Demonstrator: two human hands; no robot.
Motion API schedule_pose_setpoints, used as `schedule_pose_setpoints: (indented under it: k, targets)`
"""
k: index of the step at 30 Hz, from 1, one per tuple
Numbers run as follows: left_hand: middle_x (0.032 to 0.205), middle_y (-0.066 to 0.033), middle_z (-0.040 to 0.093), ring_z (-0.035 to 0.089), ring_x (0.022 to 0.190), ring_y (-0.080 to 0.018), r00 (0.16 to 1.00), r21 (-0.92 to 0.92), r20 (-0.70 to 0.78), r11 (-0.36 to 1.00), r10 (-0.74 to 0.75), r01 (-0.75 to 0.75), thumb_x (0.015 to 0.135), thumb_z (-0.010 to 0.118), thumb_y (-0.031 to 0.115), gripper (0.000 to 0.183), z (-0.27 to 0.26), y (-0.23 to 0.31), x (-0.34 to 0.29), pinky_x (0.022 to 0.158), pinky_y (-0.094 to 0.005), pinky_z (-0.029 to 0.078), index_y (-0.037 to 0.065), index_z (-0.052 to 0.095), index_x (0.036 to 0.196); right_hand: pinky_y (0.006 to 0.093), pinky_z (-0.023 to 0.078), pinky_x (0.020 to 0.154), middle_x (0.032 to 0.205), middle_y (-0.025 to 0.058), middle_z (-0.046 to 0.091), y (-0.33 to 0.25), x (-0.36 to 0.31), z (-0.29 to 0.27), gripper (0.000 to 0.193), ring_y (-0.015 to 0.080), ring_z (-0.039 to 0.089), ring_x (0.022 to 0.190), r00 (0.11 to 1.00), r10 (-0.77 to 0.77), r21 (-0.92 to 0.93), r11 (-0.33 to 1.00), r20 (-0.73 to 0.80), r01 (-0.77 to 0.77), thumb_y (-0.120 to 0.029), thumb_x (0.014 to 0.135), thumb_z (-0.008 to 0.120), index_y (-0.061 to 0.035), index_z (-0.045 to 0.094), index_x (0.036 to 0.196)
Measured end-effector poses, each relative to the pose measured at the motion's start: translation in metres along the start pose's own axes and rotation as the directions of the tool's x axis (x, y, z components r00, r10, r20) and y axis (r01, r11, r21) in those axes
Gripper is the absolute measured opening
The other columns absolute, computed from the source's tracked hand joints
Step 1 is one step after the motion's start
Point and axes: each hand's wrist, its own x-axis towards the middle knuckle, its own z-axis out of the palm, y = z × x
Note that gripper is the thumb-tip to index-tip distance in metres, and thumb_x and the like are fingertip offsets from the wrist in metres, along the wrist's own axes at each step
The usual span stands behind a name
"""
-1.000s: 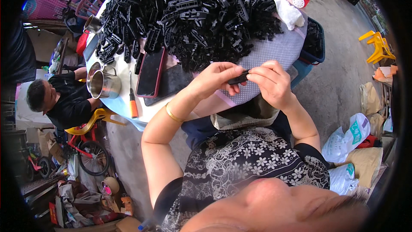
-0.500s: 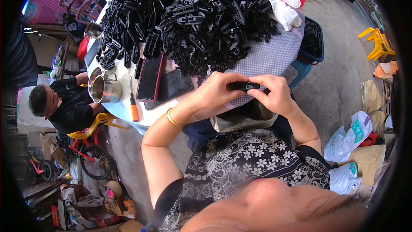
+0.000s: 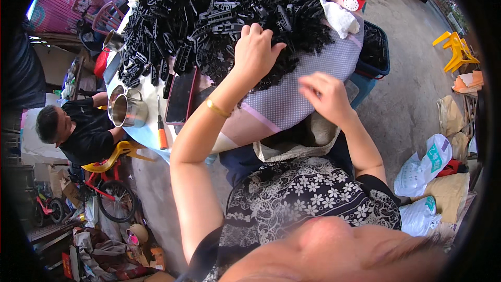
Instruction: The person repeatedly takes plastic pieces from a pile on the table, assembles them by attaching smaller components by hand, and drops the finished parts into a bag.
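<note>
Other person (image 3: 78,128): seated low at the far left in a dark top, on a yellow chair, away from the wearer's hands.
Steel mug (image 3: 128,108): stands at the table's left edge, beside an orange-handled tool (image 3: 162,134) and a dark flat phone (image 3: 181,96).
Heap of black plastic parts (image 3: 209,21): covers most of the cloth-covered table (image 3: 292,104), spreading from the left edge to near the white rag.
Left hand (image 3: 255,49): half a second ago it was down near the lap, pinching a small black piece together with the other hand; now it has reached up onto the near edge of the heap, fingers curled down into the parts. Whether it has closed on a piece cannot be told.
Right hand (image 3: 326,94): now apart from the left, hovering over the dotted cloth with fingers loosely spread and nothing visible in it.
Meaning: the piece held a moment ago is no longer in view, so that one looks finished and the left hand seems to be fetching another from the heap.
Blue crate (image 3: 373,55): right of the table, holding dark pieces.
</note>
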Motion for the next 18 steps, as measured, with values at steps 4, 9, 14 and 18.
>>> schedule_pose_setpoints:
  k: [4,9,14,18]
  targets:
    - [0.092,-0.0146,0.059,0.056,0.09,-0.0329,0.984,0.068,0.126,0.991,-0.123,0.115,0.082,0.063,0.033,0.031,0.012,0.012,0.018,0.075,-0.0397,0.05,0.004,0.067,0.091,0.0361,0.049,0.069,0.087,0.0091,0.059,0.022,0.03,0.025,0.021,0.0269,0.059,0.081,0.989,-0.076,-0.249,0.968,-0.126,0.043,-0.013,0.076,0.069,-0.0054,0.065,0.095]
    - [0.095,-0.0138,0.062,0.057,0.093,-0.0319,0.956,0.037,0.15,0.968,-0.251,0.248,0.082,0.062,0.025,0.022,0.018,0.0,0.023,0.079,-0.0411,0.048,0.005,0.063,0.092,0.0368,0.048,0.074,0.09,0.0086,0.058,0.028,0.031,0.033,0.02,0.028,0.057,0.087,0.993,-0.008,-0.198,0.98,-0.119,-0.016,-0.012,0.074,0.069,-0.0056,0.062,0.092]
    - [0.093,-0.0129,0.063,0.056,0.094,-0.0303,0.95,0.089,0.241,0.979,-0.197,0.181,0.079,0.062,0.019,0.023,0.019,0.0,0.025,0.08,-0.0394,0.048,0.003,0.061,0.095,0.0367,0.047,0.077,0.089,0.0097,0.059,0.029,0.031,0.032,0.02,0.0282,0.057,0.087,0.992,0.044,-0.153,0.986,-0.115,-0.061,-0.009,0.073,0.069,-0.0047,0.06,0.092]
    - [0.089,-0.0122,0.062,0.057,0.09,-0.0292,0.98,0.139,0.037,0.972,-0.194,0.187,0.075,0.061,0.013,0.017,0.019,-0.005,0.022,0.077,-0.0386,0.048,0.002,0.059,0.089,0.0371,0.047,0.077,0.089,0.0099,0.06,0.027,0.031,0.031,0.02,0.0279,0.057,0.088,0.979,0.112,-0.055,0.991,-0.172,-0.123,-0.005,0.072,0.069,-0.0038,0.059,0.089]
